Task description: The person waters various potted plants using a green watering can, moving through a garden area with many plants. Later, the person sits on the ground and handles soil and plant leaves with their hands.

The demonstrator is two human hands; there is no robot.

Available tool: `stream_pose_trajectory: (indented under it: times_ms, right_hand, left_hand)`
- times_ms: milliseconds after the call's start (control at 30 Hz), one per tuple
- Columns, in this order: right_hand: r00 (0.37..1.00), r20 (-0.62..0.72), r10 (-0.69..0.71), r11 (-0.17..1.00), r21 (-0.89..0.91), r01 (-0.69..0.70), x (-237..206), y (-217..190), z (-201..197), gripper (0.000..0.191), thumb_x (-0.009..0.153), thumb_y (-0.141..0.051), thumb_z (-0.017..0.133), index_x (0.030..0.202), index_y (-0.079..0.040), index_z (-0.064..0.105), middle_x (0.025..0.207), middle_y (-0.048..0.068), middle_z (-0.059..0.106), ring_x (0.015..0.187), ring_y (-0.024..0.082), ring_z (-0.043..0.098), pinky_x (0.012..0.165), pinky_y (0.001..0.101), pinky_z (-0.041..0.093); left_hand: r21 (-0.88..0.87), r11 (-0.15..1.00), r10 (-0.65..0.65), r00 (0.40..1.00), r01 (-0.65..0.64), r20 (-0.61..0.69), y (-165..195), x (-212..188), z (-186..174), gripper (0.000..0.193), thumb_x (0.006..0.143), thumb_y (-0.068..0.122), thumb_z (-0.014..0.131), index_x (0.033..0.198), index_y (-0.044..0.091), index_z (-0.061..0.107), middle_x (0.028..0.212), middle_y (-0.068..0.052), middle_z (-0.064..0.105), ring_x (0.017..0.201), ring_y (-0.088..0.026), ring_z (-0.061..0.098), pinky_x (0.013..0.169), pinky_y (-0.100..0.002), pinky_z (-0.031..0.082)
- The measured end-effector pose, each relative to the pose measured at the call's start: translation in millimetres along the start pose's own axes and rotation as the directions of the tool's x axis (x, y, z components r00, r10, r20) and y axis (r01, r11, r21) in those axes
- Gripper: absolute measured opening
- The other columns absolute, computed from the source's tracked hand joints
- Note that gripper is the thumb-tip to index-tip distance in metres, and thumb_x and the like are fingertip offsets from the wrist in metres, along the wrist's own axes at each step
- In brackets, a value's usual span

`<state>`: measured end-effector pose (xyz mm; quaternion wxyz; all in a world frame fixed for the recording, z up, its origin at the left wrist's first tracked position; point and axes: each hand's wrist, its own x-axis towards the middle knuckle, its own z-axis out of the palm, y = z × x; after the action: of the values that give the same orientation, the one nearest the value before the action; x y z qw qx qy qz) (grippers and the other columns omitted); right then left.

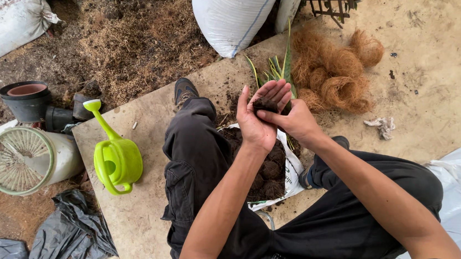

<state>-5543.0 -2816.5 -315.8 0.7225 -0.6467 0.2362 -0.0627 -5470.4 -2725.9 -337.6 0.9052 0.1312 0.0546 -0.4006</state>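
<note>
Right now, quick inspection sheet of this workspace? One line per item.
Surface: concrete slab, soil crumbs scattered.
Job's things: dark soil clump; open bag of soil balls between the legs; small green plant.
Clutter: coconut fibre pile, crumpled scrap, green watering can, stacked pots, black plastic sheet.
Grippers: left hand cups the clump; right hand presses it.
Cables: nothing seen.
Surroundings: white sacks, dry mulch ground.

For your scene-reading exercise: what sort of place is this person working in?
Probably an outdoor potting or garden work area. A green watering can stands on the concrete slab, stacked pots sit on bare soil, and both hands hold a soil clump.
</note>
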Motion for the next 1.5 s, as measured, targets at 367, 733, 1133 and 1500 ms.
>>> stream_pose_trajectory:
  times_ms: [367, 733, 1133, 1500]
  right_hand:
    - [0.995, -0.074, -0.064, 0.969, 0.234, 0.079, 5, -38, -45, 0.040, 0.112, -0.027, 0.048, 0.134, 0.003, 0.063, 0.095, 0.000, 0.059, 0.081, 0.007, 0.054, 0.073, 0.0215, 0.048]
    - [0.973, -0.002, -0.230, 0.968, -0.100, 0.229, 2, -42, -36, 0.023, 0.102, -0.009, 0.066, 0.121, 0.002, 0.070, 0.098, 0.009, 0.077, 0.075, 0.011, 0.069, 0.068, 0.0251, 0.059]
    - [0.942, 0.061, -0.331, 0.875, -0.353, 0.330, -8, -36, -13, 0.021, 0.092, 0.000, 0.075, 0.113, 0.003, 0.073, 0.104, 0.012, 0.077, 0.090, 0.014, 0.073, 0.081, 0.0265, 0.062]
    - [0.875, 0.086, -0.477, 0.769, -0.441, 0.463, -10, -34, -7, 0.019, 0.090, 0.001, 0.077, 0.109, 0.003, 0.074, 0.105, 0.014, 0.076, 0.095, 0.019, 0.076, 0.087, 0.0302, 0.063]
  left_hand:
    - [0.044, 0.998, 0.056, 0.970, -0.047, -0.236, -5, 10, -24, 0.040, 0.107, 0.036, 0.044, 0.110, -0.001, 0.061, 0.112, -0.019, 0.067, 0.104, -0.031, 0.069, 0.096, -0.043, 0.058]
    - [0.059, 0.998, 0.017, 0.946, 0.003, -0.324, -25, 12, -33, 0.040, 0.106, 0.024, 0.032, 0.120, 0.000, 0.061, 0.116, -0.012, 0.068, 0.111, -0.022, 0.066, 0.101, -0.038, 0.052]
    - [0.194, 0.979, 0.037, 0.891, 0.058, -0.453, -23, 9, -36, 0.031, 0.106, 0.034, 0.047, 0.096, 0.011, 0.066, 0.094, -0.003, 0.068, 0.088, -0.015, 0.063, 0.079, -0.033, 0.050]
    - [0.102, 0.993, -0.008, 0.874, 0.065, -0.486, -18, 13, -39, 0.028, 0.103, 0.032, 0.050, 0.096, 0.010, 0.065, 0.091, -0.002, 0.067, 0.080, -0.012, 0.062, 0.073, -0.030, 0.047]
